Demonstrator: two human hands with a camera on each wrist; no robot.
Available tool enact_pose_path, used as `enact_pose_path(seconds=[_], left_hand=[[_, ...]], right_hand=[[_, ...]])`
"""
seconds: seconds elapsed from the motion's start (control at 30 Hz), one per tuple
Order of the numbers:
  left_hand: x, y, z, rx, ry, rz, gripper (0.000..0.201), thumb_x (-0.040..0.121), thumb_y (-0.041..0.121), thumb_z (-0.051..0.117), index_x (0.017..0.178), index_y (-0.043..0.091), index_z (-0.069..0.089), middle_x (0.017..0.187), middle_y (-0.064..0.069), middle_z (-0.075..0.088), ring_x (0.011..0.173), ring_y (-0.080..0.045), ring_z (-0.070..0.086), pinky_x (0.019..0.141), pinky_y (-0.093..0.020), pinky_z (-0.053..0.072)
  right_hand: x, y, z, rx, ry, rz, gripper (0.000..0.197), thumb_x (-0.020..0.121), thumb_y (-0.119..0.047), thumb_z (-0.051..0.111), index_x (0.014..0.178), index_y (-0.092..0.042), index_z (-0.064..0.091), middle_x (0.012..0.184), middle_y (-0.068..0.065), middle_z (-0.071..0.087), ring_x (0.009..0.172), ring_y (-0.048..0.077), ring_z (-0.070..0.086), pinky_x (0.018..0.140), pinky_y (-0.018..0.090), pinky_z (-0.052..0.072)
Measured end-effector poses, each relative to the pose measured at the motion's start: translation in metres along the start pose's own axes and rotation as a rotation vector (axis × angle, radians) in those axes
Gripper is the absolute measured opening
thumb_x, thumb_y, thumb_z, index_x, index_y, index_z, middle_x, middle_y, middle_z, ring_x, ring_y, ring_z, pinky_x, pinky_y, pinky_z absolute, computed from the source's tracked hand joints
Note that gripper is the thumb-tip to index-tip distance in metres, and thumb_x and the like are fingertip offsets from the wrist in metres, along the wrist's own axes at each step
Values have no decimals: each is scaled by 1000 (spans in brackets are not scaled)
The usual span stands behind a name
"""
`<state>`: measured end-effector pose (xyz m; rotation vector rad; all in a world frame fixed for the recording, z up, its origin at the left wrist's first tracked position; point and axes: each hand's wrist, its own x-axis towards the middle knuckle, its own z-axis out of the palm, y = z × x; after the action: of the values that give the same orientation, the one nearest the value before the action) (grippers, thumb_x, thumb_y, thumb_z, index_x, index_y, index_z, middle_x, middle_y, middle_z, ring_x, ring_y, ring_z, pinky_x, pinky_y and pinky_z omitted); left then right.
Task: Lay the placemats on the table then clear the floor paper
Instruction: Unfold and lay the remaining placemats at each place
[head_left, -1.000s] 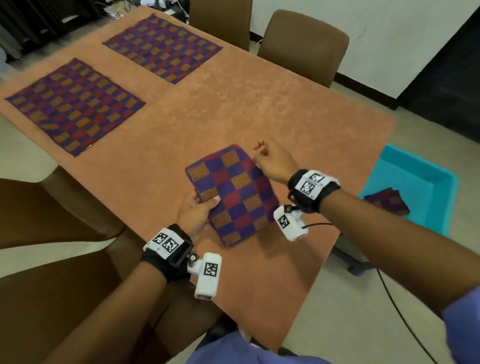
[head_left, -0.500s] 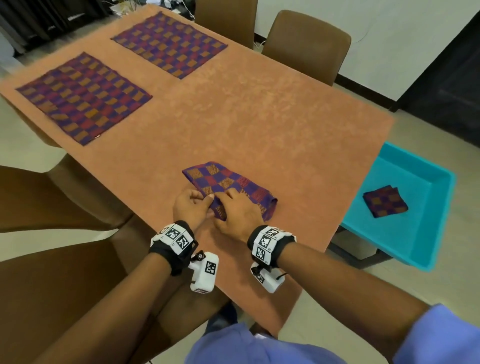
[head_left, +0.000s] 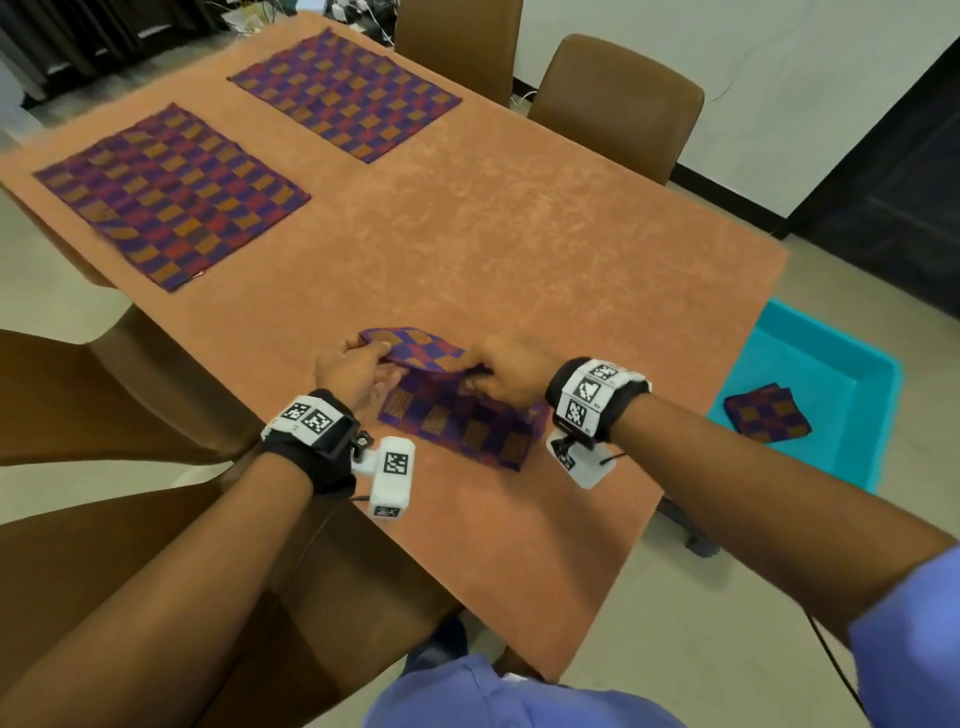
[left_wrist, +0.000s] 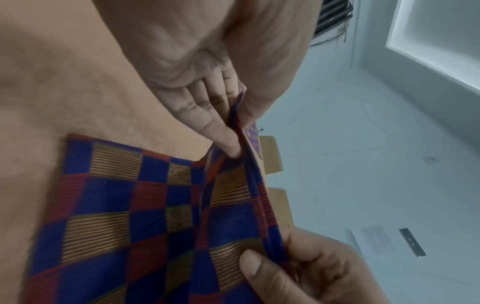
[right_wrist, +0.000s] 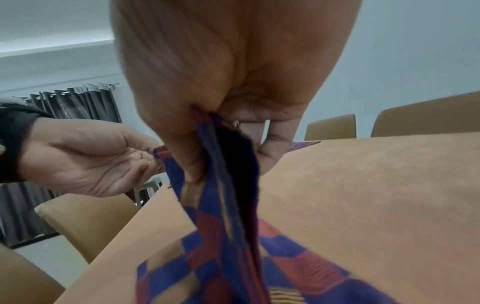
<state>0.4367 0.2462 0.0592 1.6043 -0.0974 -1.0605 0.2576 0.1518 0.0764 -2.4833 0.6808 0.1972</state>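
Note:
A folded checked placemat (head_left: 457, 421) in blue, red and gold lies near the front edge of the orange table (head_left: 519, 234). Both hands lift its top layer off the lower one. My left hand (head_left: 358, 364) pinches the raised edge at the left corner, thumb against fingers (left_wrist: 221, 133). My right hand (head_left: 506, 376) pinches the same raised edge at the right, and its thumb (left_wrist: 262, 271) shows in the left wrist view. The cloth (right_wrist: 228, 205) hangs from the right hand's pinch. Two more placemats (head_left: 171, 192) (head_left: 345, 91) lie spread flat at the table's far left.
A turquoise bin (head_left: 826, 395) stands on the floor right of the table with another folded placemat (head_left: 766, 413) inside. Brown chairs (head_left: 618, 106) stand at the far side, and more (head_left: 104, 395) at the near left. A black cable (head_left: 831, 660) trails on the floor.
The placemat went from held up in the air to lying on the table. Both hands have since moved apart and raised its top layer, so the fold is opening.

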Motion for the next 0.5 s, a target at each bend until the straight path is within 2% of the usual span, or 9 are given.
enact_pose_path(seconds=[0.07, 0.1, 0.17, 0.23, 0.3, 0.4, 0.5], left_hand=[[7, 20, -13, -38, 41, 72, 10, 92, 5, 56, 94, 11, 49, 71, -10, 69, 42, -9, 64, 38, -16, 46], [11, 30, -21, -73, 67, 104, 14, 91, 3, 55, 92, 13, 46, 78, -12, 66, 44, -10, 65, 39, -16, 47], [11, 53, -39, -166, 122, 163, 20, 91, 2, 55, 93, 15, 40, 85, -12, 63, 49, -11, 68, 44, -18, 51], [8, 77, -58, -238, 156, 246, 30, 90, 1, 57, 107, 16, 37, 88, -11, 64, 54, -12, 70, 48, -19, 53], [5, 100, -74, -245, 174, 342, 37, 90, 2, 58, 114, 20, 37, 85, -8, 65, 57, -11, 70, 50, -19, 53], [0, 134, -96, -162, 182, 471, 24, 92, 5, 57, 109, 20, 49, 88, -3, 65, 59, -7, 69, 51, -16, 53], [0, 156, -107, -82, 128, 573, 14, 94, 6, 54, 97, 20, 56, 87, 2, 64, 63, -4, 69, 55, -15, 53]], right_hand=[[23, -3, -26, -102, -15, 12, 15, 89, -25, 63, 94, -14, 73, 73, -2, 60, 69, 23, 54, 62, 27, 33], [37, -5, -42, -158, -10, 5, 16, 89, -26, 63, 91, -12, 72, 71, 2, 61, 66, 24, 54, 60, 28, 32], [69, -15, -73, -232, 29, -39, 21, 90, -26, 62, 91, -9, 73, 75, 8, 69, 65, 26, 56, 57, 31, 37], [96, -34, -105, -269, 105, -85, 24, 92, -29, 58, 96, -12, 74, 86, 10, 73, 73, 28, 62, 66, 38, 50], [117, -56, -129, -278, 206, -135, 24, 94, -27, 55, 106, -18, 74, 100, 6, 73, 88, 27, 65, 78, 39, 52], [140, -90, -156, -279, 317, -158, 30, 95, -25, 52, 121, -27, 68, 122, -1, 68, 108, 24, 63, 85, 37, 52], [148, -106, -172, -290, 491, -151, 36, 95, -25, 46, 125, -32, 64, 122, 0, 68, 111, 29, 61, 84, 43, 54]])
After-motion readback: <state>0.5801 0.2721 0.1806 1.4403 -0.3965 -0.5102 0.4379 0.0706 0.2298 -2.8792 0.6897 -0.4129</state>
